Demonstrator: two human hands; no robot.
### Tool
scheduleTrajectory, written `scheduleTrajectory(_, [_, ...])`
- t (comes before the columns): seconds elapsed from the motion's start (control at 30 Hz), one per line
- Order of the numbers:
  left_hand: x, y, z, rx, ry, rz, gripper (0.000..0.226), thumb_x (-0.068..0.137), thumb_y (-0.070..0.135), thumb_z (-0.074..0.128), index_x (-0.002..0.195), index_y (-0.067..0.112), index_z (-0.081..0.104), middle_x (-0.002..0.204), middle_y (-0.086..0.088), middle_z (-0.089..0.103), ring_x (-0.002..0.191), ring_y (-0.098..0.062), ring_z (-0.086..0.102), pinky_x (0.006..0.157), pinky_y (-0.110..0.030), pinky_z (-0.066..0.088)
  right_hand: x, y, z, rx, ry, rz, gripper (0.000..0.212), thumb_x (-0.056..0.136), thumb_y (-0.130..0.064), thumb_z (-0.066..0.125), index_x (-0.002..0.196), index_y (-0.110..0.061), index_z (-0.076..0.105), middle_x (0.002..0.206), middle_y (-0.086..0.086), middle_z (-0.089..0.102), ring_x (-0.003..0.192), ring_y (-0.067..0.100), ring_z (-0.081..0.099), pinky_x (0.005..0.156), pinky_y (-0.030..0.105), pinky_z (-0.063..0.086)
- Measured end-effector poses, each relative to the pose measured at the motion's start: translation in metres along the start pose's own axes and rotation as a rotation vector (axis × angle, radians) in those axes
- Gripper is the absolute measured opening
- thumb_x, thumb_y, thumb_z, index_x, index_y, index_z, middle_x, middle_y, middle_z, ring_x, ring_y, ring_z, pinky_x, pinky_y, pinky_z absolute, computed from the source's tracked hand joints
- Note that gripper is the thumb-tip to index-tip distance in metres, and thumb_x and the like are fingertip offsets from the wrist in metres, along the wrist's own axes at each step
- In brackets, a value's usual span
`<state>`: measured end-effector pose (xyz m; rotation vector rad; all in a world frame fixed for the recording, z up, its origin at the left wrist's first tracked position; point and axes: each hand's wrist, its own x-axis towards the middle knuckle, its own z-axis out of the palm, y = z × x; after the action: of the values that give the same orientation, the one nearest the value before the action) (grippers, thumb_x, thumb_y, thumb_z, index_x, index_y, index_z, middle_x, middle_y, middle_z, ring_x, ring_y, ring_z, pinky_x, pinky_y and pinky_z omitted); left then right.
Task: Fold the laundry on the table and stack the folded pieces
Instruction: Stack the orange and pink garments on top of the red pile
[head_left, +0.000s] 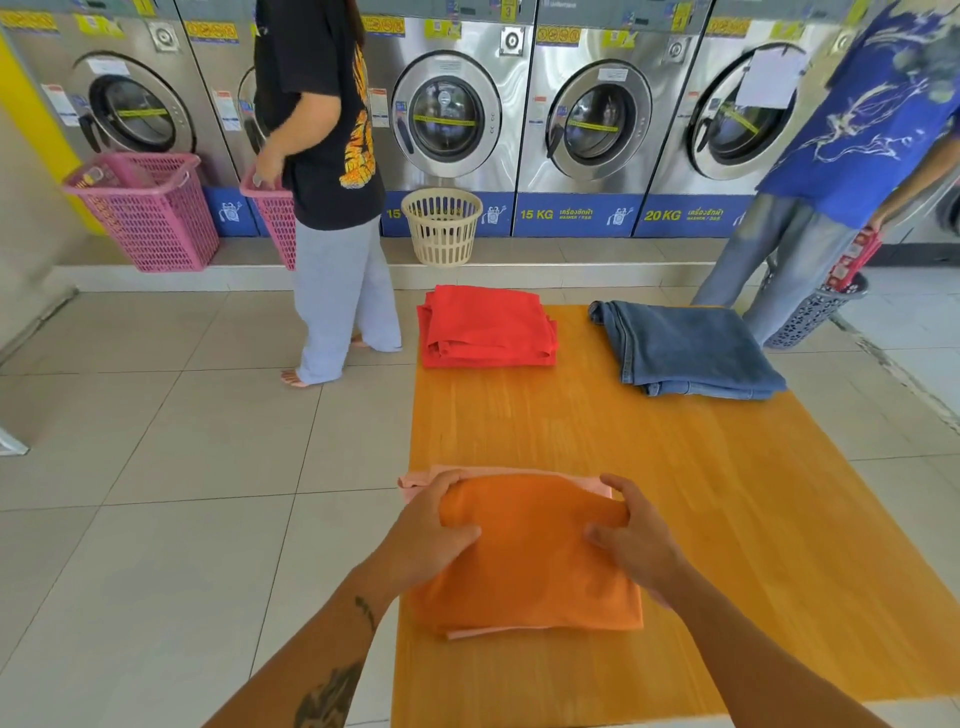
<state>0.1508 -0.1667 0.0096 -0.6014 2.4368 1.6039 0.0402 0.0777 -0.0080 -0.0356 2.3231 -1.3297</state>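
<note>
A folded orange cloth (535, 561) lies at the near left of the wooden table (701, 493), on top of a pale pink piece (415, 480) whose edges stick out at the far and near sides. My left hand (431, 530) grips the orange cloth's far left edge. My right hand (631, 535) grips its far right edge. A folded red stack (485, 327) rests at the table's far left corner. Folded blue jeans (685, 348) lie at the far right.
A person in a black shirt (322, 156) stands left of the table by pink baskets (145, 208). A beige basket (441, 226) sits before the washing machines (597, 119). Another person in blue (852, 145) stands at the far right beside a dark basket (810, 317).
</note>
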Motion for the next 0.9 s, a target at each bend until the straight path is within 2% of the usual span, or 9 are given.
scheduleTrajectory(0.13, [-0.002,-0.012,-0.004,0.131,-0.033,-0.019,0.066,0.094,0.039,0.057,0.145,0.052,0.018,0.147,0.006,0.035,0.125,-0.025,0.049,0.102,-0.042,0.045,-0.008,0.002,0.002,-0.038,-0.018,-0.029,0.067,0.084,-0.010,0.070,0.138,-0.038,0.042,0.118,-0.004,0.045,0.102,0.018,0.055,0.081,0.038,0.053])
scheduleTrajectory(0.27, [-0.009,-0.022,-0.001,0.166,-0.010,-0.010,0.073,0.097,0.041,0.053,0.150,0.050,0.003,0.155,0.001,0.031,0.131,-0.028,0.047,0.106,-0.046,0.043,-0.012,0.003,0.007,-0.167,-0.036,-0.063,0.073,0.081,-0.010,0.071,0.138,-0.043,0.039,0.124,-0.001,0.051,0.109,0.023,0.054,0.085,0.038,0.051])
scheduleTrajectory(0.33, [-0.012,-0.020,0.004,0.146,0.046,0.040,0.070,0.098,0.040,0.052,0.150,0.052,0.005,0.155,0.002,0.031,0.131,-0.026,0.047,0.106,-0.042,0.042,-0.013,0.001,0.009,-0.213,-0.022,-0.097,0.074,0.079,-0.007,0.067,0.137,-0.044,0.040,0.121,0.001,0.056,0.101,0.020,0.058,0.078,0.033,0.052])
scheduleTrajectory(0.4, [-0.013,-0.013,0.006,0.042,0.133,0.104,0.063,0.098,0.036,0.052,0.147,0.053,0.016,0.155,0.004,0.030,0.131,-0.022,0.045,0.106,-0.038,0.041,-0.012,-0.005,0.007,-0.203,0.001,-0.124,0.074,0.077,-0.003,0.063,0.136,-0.043,0.042,0.118,0.000,0.057,0.095,0.013,0.058,0.074,0.031,0.050])
scheduleTrajectory(0.5, [-0.013,-0.008,0.006,-0.108,0.197,0.143,0.054,0.098,0.035,0.052,0.140,0.056,0.026,0.154,0.005,0.032,0.130,-0.018,0.043,0.107,-0.037,0.040,-0.007,-0.010,0.001,-0.137,0.015,-0.106,0.071,0.077,-0.002,0.065,0.133,-0.041,0.047,0.112,-0.005,0.057,0.094,0.011,0.058,0.077,0.036,0.053])
scheduleTrajectory(0.63, [-0.014,-0.017,0.010,0.054,0.046,-0.008,0.066,0.097,0.048,0.047,0.149,0.051,0.007,0.158,0.004,0.025,0.137,-0.025,0.039,0.111,-0.043,0.036,-0.010,-0.001,0.002,-0.104,-0.076,-0.001,0.062,0.081,-0.007,0.069,0.133,-0.034,0.049,0.118,-0.001,0.056,0.098,0.016,0.059,0.082,0.039,0.055])
scheduleTrajectory(0.73, [-0.016,-0.021,0.013,0.103,0.008,-0.058,0.072,0.097,0.047,0.049,0.148,0.052,-0.001,0.159,0.003,0.023,0.138,-0.026,0.039,0.111,-0.044,0.036,-0.015,0.003,0.003,-0.124,-0.097,-0.003,0.064,0.082,-0.009,0.068,0.136,-0.036,0.045,0.119,-0.003,0.056,0.100,0.015,0.058,0.081,0.035,0.052])
scheduleTrajectory(0.9, [-0.018,-0.024,0.013,-0.027,-0.011,-0.088,0.077,0.095,0.045,0.053,0.150,0.052,-0.001,0.158,0.004,0.022,0.138,-0.025,0.037,0.111,-0.044,0.036,-0.020,0.002,0.003,-0.095,-0.094,-0.021,0.066,0.082,-0.011,0.069,0.136,-0.038,0.043,0.123,-0.002,0.054,0.104,0.018,0.057,0.087,0.039,0.052])
